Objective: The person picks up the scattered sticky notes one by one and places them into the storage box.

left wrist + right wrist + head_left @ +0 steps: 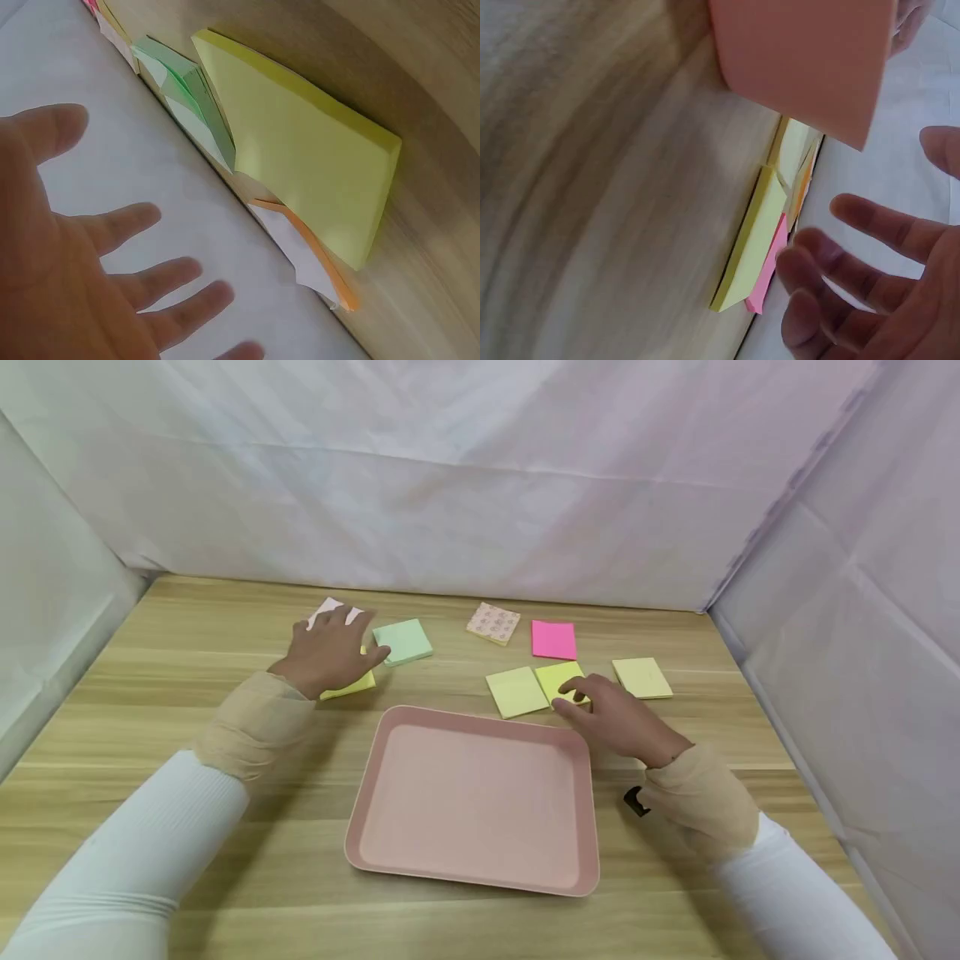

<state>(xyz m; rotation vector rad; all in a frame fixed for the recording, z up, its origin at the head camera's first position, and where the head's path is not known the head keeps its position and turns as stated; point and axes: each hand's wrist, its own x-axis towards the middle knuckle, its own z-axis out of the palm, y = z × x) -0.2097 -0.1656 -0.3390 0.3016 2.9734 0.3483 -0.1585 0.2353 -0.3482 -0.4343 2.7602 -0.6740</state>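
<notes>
My left hand hovers with spread fingers over a yellow sticky-note pad, which it partly hides. Just beyond its fingers lies a white-topped pad, with an orange edge in the left wrist view. A mint green pad sits beside the thumb. Over a bright yellow pad is my right hand, its fingers loosely bent. The right wrist view shows a gap between those fingers and the yellow pad. Touching the bright yellow pad's left side is a pale yellow one. Neither hand holds anything.
A shallow pink tray stands in front, between the forearms. Farther back lie a patterned pad and a hot pink pad. Another pale yellow pad is at the right. White cloth walls off the wooden table's back and sides.
</notes>
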